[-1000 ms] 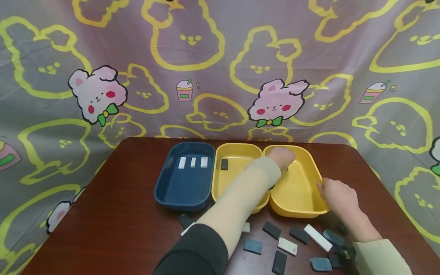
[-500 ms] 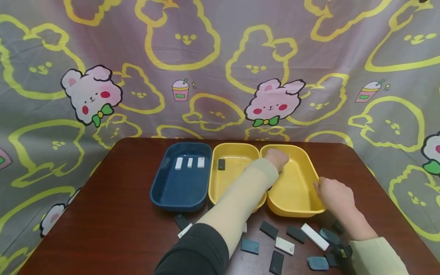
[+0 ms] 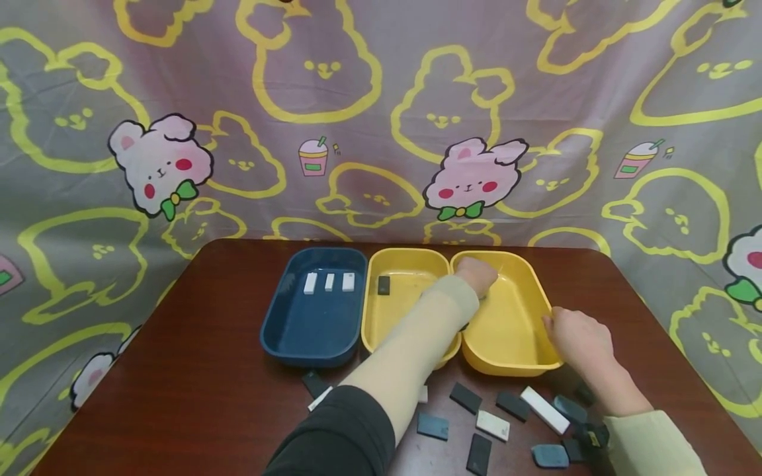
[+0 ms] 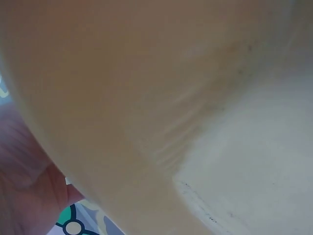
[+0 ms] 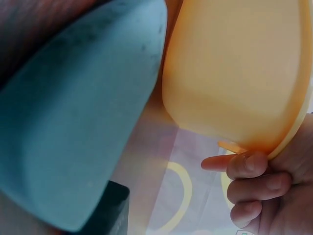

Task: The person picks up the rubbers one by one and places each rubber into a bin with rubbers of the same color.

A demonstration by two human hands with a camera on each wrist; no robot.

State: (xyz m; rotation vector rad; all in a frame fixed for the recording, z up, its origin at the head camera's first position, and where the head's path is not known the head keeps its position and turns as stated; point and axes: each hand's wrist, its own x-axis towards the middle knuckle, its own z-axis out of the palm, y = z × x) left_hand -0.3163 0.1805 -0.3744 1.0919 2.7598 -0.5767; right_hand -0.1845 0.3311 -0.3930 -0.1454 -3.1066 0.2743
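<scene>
Both hands are at the right-hand yellow tray (image 3: 512, 317). My left hand (image 3: 476, 274), its arm stretched across the middle yellow tray (image 3: 381, 324), grips the far left part of the rim. In the left wrist view, that hand (image 4: 29, 176) lies against the pale tray wall (image 4: 98, 122). My right hand (image 3: 580, 337) holds the tray's right side, its fingers (image 5: 254, 188) curled at the rim in the right wrist view. A small greyish patch shows just under the left hand inside the tray; its kind cannot be told.
A blue tray (image 3: 315, 324) at the left holds several small white blocks (image 3: 348, 281). One dark block (image 3: 383, 285) lies in the middle tray. Several flat black, white and blue-grey blocks (image 3: 432, 426) lie scattered before the trays. A cartoon-print curtain (image 3: 357, 132) hangs behind the table.
The head view has shifted slightly. My left hand has edged a little to the left along the tray's rim; my right hand stays at the right side.
</scene>
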